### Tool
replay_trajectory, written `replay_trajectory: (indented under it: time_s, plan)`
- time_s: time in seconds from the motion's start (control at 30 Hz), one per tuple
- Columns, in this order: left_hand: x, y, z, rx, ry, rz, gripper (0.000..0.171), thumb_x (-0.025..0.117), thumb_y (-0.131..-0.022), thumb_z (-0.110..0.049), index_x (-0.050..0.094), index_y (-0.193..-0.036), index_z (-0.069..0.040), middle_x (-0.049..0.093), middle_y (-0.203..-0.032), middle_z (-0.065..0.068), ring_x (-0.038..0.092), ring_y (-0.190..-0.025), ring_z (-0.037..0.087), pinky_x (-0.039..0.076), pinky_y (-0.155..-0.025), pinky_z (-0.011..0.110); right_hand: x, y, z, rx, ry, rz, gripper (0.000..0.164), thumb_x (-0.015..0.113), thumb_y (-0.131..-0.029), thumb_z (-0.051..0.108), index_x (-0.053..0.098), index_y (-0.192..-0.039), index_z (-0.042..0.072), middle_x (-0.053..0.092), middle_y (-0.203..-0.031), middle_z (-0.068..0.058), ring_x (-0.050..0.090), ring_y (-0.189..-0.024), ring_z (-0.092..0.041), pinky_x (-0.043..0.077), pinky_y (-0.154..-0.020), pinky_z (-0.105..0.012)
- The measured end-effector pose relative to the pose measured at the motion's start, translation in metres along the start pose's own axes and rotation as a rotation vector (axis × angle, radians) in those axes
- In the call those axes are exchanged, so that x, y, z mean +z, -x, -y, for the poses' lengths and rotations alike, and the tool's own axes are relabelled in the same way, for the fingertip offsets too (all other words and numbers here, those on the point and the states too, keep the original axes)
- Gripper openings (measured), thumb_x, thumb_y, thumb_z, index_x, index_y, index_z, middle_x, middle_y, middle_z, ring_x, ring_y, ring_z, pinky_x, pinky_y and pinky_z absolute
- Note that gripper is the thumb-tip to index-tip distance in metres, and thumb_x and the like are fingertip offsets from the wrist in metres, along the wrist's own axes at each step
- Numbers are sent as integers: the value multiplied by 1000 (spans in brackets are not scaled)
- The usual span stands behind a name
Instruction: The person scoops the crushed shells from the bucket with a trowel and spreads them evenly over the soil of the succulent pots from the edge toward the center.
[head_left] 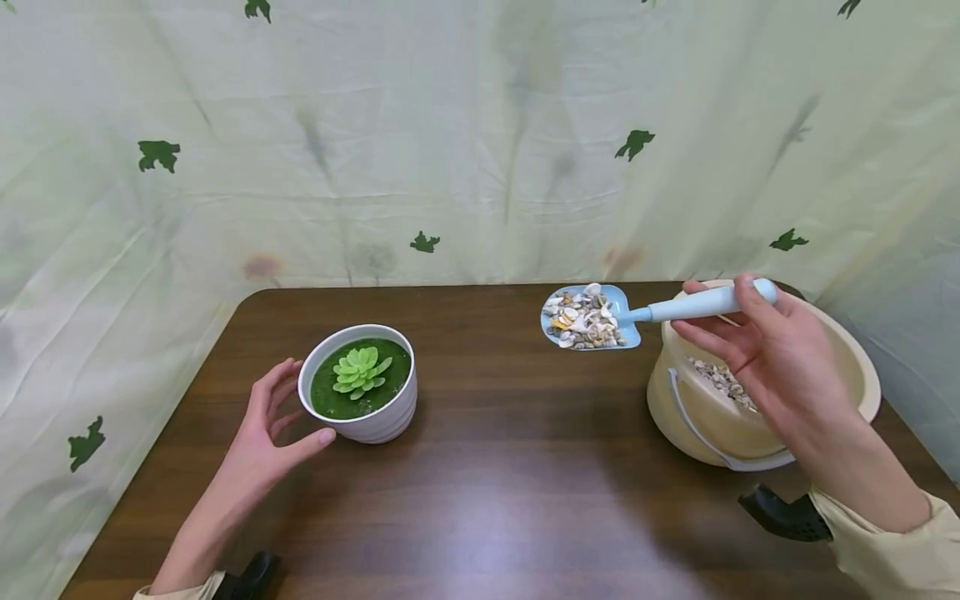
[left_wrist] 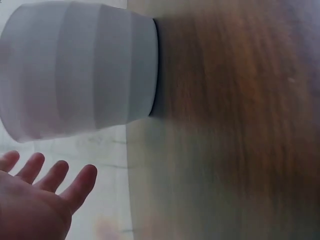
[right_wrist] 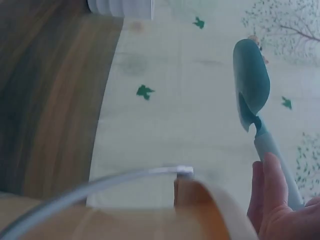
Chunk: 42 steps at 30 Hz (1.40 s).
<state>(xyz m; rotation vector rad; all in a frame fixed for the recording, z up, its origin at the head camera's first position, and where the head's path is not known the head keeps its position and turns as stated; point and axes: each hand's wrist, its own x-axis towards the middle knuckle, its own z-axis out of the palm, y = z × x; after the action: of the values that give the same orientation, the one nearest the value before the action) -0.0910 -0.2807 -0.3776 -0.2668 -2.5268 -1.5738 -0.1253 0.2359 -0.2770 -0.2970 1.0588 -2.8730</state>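
The fingers [head_left: 712, 342] of the right hand [head_left: 783, 354] and its thumb pinch the handle of a pale blue scoop [head_left: 675, 310]; part of their grip is hidden behind that handle. The scoop's blade is held in the air just left of the cream bucket [head_left: 738, 433], loaded with small shells [head_left: 588, 321]. From the right wrist the blade shows mainly its underside, with just a few shells peeping past the edge.

The left hand [head_left: 258, 442], well left of the bucket, is spread wide beside a white pot [head_left: 382, 423], thumb near the front. Whether the thumb touches the pot is hard to tell: the left wrist view cuts it off but shows the other fingertips apart from the pot wall. That view also crops the pot's rim and the succulent [head_left: 360, 372] inside.

In the bucket itself lie more shells [head_left: 723, 383], largely covered by the right hand and forearm; its pale bail [head_left: 693, 429] hangs down the front, partly hidden by the forearm. The brown counter [head_left: 495, 467] runs beneath, and behind the bucket hangs a leaf-patterned cloth [head_left: 480, 125].
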Motion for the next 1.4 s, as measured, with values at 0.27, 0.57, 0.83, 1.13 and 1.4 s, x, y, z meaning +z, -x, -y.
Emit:
replay_trajectory:
  time_s: [0.27, 0.57, 0.83, 1.13, 1.4]
  plan:
    - [3, -13, 8, 1, 152, 46, 97, 70, -82, 8, 16, -156, -23, 20, -156, 13, 26, -140, 12, 34, -91, 15, 21, -4, -20, -22, 43, -26, 16, 51, -101, 8, 51, -89, -2, 62, -91, -20, 62, -112, -36, 48, -86, -54]
    - [2, -24, 12, 28, 303, 129, 99, 68, -79, 14, 18, -156, -21, 23, -154, 15, 33, -133, 11, 35, -97, 15, 40, -7, -47, -18, 156, -33, 16, 53, -101, 11, 51, -89, 1, 63, -86, -13, 63, -113, -31, 48, -86, -52]
    - [-1, -33, 11, 43, 276, 195, 103, 72, -76, 12, 18, -157, -22, 24, -152, 14, 37, -126, 12, 40, -92, 16, 51, -12, -76, 10, 234, -47, 15, 57, -100, 15, 51, -95, 2, 66, -87, -12, 62, -114, -31, 49, -86, -51]
    - [0, -38, 11, 12, 224, 167, 105, 74, -74, 9, 18, -158, -21, 19, -158, 8, 30, -131, 14, 36, -93, 15, 56, -24, -112, 48, 269, -90, 18, 60, -99, 19, 52, -96, 3, 63, -91, -12, 64, -110, -30, 50, -86, -51]
    - [1, -42, 11, -52, 167, 183, 101, 76, -78, 2, 21, -157, -28, 33, -145, 10, 42, -119, 14, 43, -87, 17, 55, -36, -136, 53, 286, -110, 18, 59, -100, 15, 48, -98, 2, 68, -99, -17, 67, -103, -29, 51, -86, -49]
